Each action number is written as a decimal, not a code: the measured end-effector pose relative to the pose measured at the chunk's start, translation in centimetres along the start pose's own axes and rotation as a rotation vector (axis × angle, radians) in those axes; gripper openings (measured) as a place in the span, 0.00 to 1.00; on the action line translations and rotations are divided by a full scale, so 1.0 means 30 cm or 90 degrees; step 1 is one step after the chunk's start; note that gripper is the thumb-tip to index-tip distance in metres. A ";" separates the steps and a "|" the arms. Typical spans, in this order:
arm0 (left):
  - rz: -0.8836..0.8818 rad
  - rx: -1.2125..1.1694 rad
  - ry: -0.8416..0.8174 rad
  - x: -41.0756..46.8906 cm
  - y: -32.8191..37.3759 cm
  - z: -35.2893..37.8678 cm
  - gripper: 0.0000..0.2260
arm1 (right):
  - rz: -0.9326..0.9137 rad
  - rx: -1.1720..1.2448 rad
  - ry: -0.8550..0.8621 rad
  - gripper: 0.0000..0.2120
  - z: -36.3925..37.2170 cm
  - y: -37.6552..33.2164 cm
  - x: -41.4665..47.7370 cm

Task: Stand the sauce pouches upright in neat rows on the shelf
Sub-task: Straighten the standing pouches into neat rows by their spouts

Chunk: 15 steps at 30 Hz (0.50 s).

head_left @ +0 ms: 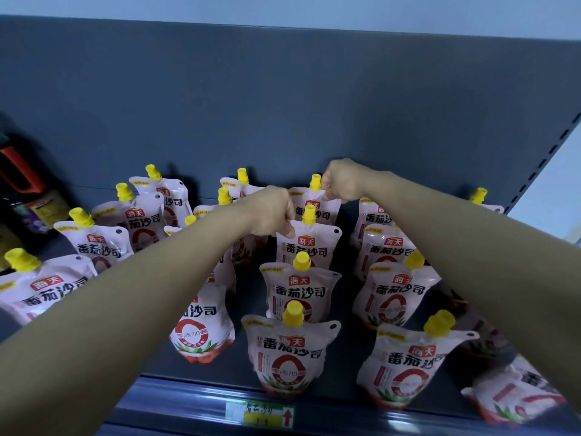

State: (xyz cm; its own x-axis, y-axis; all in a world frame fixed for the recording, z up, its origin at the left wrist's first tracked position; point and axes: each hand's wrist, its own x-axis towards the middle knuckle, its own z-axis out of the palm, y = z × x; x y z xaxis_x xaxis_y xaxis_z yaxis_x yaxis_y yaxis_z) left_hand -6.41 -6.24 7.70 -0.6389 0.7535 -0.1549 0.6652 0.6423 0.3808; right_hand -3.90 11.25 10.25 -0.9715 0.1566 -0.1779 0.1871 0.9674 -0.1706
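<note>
My left hand [271,212] pinches the third tomato sauce pouch [306,247] in the middle row, my right hand [341,180] pinches the rearmost pouch [314,201]; next I'd square both upright.

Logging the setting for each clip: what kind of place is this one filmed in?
Most likely a shop aisle. Many identical yellow-capped sauce pouches stand in rows on a grey metal shelf, a price tag sits in its front rail, and a slotted upright flanks the back panel. Both hands pinch pouch tops.
</note>
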 end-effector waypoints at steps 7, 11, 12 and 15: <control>-0.003 0.006 -0.007 -0.023 0.010 -0.012 0.10 | 0.017 -0.013 0.075 0.11 -0.016 -0.011 -0.016; -0.005 -0.023 0.097 -0.095 0.002 -0.108 0.09 | 0.000 -0.031 0.180 0.10 -0.063 -0.062 -0.051; -0.003 -0.024 0.118 -0.121 -0.007 -0.138 0.10 | -0.019 -0.013 0.179 0.10 -0.072 -0.086 -0.062; 0.001 -0.040 0.147 -0.205 -0.054 -0.215 0.08 | -0.105 0.052 0.136 0.09 -0.076 -0.186 -0.103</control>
State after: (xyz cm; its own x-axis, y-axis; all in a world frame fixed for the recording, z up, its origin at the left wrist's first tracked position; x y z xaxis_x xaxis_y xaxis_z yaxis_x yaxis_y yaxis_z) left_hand -6.04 -12.81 13.92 -0.7137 0.6982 0.0559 0.6461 0.6254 0.4376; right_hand -2.27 5.83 13.98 -0.9968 0.0446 0.0659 0.0260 0.9654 -0.2595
